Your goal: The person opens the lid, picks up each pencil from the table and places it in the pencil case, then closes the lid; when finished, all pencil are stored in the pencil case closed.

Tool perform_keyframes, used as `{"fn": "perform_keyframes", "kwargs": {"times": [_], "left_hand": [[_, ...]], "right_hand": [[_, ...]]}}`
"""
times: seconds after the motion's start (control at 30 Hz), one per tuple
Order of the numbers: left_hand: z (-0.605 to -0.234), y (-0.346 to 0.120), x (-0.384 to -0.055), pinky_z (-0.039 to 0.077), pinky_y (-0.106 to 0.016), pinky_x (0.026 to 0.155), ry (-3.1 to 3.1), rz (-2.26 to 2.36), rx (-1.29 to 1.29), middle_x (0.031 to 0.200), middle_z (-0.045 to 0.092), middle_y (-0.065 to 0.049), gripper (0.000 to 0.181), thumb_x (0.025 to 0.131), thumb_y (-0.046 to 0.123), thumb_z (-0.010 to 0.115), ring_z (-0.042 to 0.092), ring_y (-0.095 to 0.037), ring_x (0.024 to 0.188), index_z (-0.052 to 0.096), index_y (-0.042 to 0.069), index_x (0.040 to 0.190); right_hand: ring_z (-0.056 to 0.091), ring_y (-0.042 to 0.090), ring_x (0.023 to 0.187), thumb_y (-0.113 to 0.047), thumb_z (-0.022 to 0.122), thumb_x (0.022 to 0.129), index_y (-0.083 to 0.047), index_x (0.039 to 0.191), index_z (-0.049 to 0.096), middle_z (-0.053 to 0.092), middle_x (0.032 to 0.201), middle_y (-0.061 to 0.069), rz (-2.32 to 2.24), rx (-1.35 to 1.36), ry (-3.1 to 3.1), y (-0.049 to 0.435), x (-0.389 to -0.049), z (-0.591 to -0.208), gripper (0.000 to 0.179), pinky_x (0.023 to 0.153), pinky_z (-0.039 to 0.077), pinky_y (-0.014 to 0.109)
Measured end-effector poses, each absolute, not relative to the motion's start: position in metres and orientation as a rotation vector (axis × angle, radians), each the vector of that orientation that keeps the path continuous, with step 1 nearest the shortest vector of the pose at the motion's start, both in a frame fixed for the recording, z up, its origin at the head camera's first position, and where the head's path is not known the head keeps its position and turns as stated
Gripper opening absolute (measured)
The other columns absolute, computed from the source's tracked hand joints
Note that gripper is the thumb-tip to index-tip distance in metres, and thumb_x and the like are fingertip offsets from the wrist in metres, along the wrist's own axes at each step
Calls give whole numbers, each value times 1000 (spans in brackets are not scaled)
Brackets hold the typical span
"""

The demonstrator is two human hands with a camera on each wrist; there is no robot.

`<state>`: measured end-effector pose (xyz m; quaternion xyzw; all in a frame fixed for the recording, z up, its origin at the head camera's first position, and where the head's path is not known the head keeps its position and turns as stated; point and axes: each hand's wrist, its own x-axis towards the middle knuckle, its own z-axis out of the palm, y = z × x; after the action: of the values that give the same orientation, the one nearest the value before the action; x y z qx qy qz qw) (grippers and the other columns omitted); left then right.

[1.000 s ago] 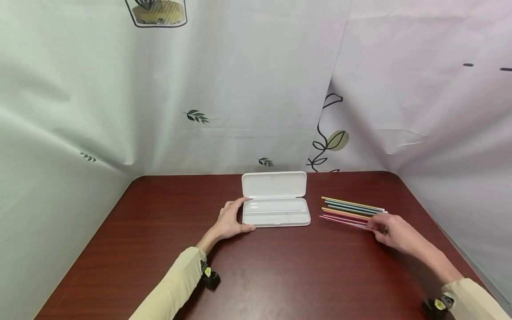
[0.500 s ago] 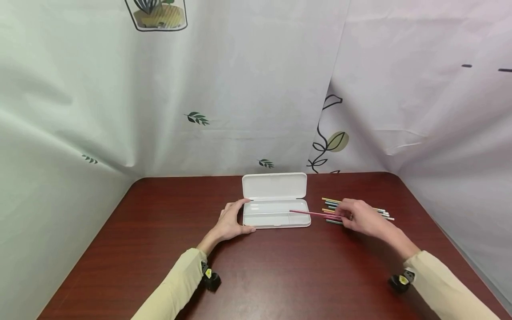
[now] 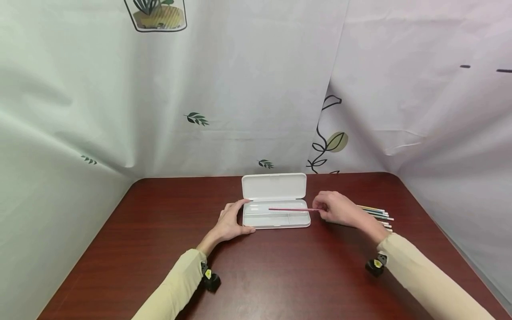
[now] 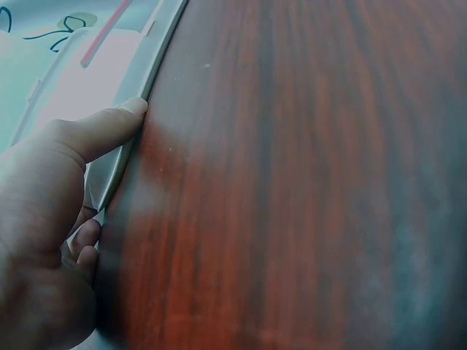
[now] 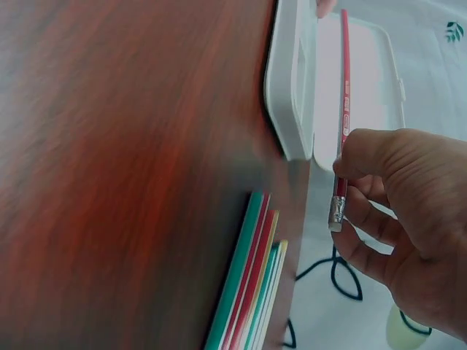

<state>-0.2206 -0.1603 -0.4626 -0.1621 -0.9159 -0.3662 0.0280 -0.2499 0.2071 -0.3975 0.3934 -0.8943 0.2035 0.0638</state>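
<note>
A white pencil case [image 3: 266, 220] lies with its lid [image 3: 274, 186] raised at the back of the table. My left hand [image 3: 230, 221] holds its left end, thumb at the front edge and fingers at the back corner; the left wrist view shows the thumb on the rim. Between thumb and fingers, my right hand [image 3: 336, 207] pinches a red pencil [image 3: 292, 209] near its eraser end. The pencil stretches leftward over the case's long compartment. In the right wrist view, the pencil's metal band and pale eraser [image 5: 336, 225] show below the thumb.
Several green, red and yellow pencils [image 3: 376, 213] lie on the brown table [image 3: 272, 271], partly hidden behind the right hand; the right wrist view shows them side by side [image 5: 248, 281]. A white patterned cloth [image 3: 256, 89] hangs behind the table and along both sides.
My right hand has lifted the red pencil from the group and carried it left until it overlaps the case. My left hand has stayed on the case's left end.
</note>
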Motion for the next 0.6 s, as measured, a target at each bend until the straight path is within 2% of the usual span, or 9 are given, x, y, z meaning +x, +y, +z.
{"fn": "perform_keyframes", "kwargs": {"times": [0.23, 0.6], "left_hand": [[-460, -160, -219, 29, -52, 102, -2832, -1132, -509, 135, 56, -12, 88, 69, 27, 92, 41, -34, 129, 49, 12, 145], [-461, -160, -220, 30, -52, 102, -2823, -1126, -509, 135, 56, -11, 88, 68, 27, 92, 41, -33, 128, 49, 12, 144]], "right_hand": [[48, 12, 70, 5, 69, 77, -10, 84, 68, 55, 80, -5, 560, 1219, -2723, 185, -258, -396, 16, 62, 42, 29], [51, 12, 70, 4, 70, 78, -11, 84, 70, 56, 80, -5, 559, 1274, -2733, 164, -268, -398, 16, 64, 46, 30]]}}
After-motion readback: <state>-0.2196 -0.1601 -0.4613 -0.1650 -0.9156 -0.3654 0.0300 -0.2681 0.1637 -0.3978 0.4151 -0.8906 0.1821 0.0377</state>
